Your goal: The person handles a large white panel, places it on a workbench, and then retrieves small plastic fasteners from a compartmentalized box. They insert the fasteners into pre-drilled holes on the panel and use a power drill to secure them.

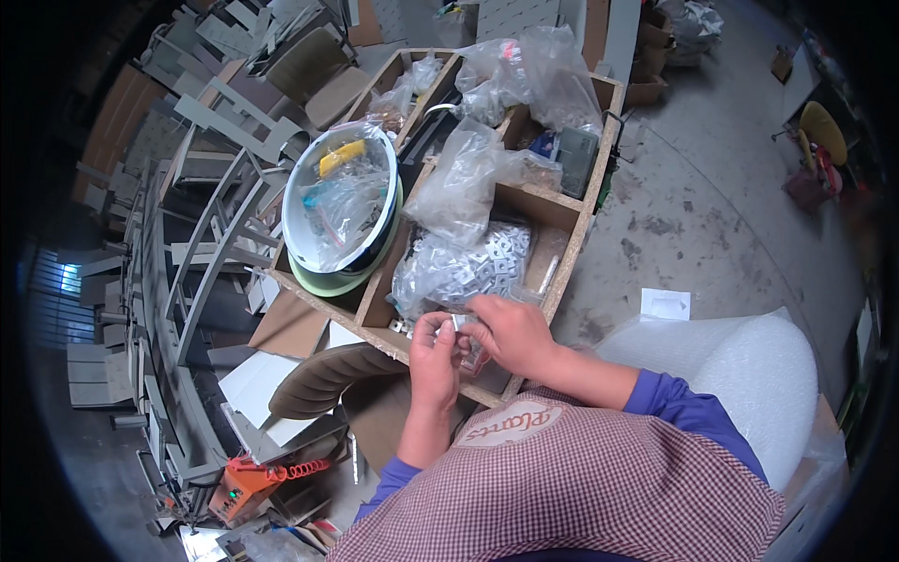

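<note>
My left hand [433, 362] pinches a small white piece [458, 322] between thumb and fingers. On the same piece, or right against it, are the fingertips of my right hand [516, 336]. Both hands are over the near compartment of a chipboard divided box [572, 260]. Just beyond them, a clear plastic bag [421, 277] lies in that compartment, filled with many small square pieces [491, 263] that have holes. Something reddish and clear shows under my hands, too covered to identify.
Left of the bag, an oval white basin [286, 211] holds plastic bags and a yellow item [342, 157]. Farther compartments hold more plastic bags [562, 70] and a grey-green case [577, 161]. A bubble-wrap roll [751, 372] lies at right; a brown chair back [330, 379] is at left.
</note>
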Available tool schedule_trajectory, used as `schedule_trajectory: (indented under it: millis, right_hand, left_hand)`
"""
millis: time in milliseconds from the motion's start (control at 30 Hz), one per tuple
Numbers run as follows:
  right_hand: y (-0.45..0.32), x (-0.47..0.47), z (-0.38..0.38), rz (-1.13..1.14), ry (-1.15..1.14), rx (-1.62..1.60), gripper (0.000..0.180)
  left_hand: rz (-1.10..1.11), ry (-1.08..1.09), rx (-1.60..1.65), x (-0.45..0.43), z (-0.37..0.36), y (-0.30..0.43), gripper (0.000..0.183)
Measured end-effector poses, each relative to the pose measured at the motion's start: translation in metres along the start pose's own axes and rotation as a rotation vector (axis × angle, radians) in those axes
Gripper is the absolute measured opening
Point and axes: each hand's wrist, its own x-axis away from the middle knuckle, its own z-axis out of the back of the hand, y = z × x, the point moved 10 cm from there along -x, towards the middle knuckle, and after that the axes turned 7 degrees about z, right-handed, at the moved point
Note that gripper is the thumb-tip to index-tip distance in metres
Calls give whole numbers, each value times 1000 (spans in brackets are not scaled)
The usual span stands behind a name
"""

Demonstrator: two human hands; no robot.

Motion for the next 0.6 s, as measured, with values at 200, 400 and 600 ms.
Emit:
schedule_trajectory:
  millis: [200,400,600]
  right_hand:
    - [19,3,-6,-205,-46,-144,16]
    - [6,0,-11,-49,-109,-125,20]
    - [0,-1,-4,-15,-15,-166,17]
  left_hand:
    - [-26,-30,20,2,-3,5,14]
    - [-25,9,-29,4,-1,5,12]
    - [-41,21,-30,2,2,7,12]
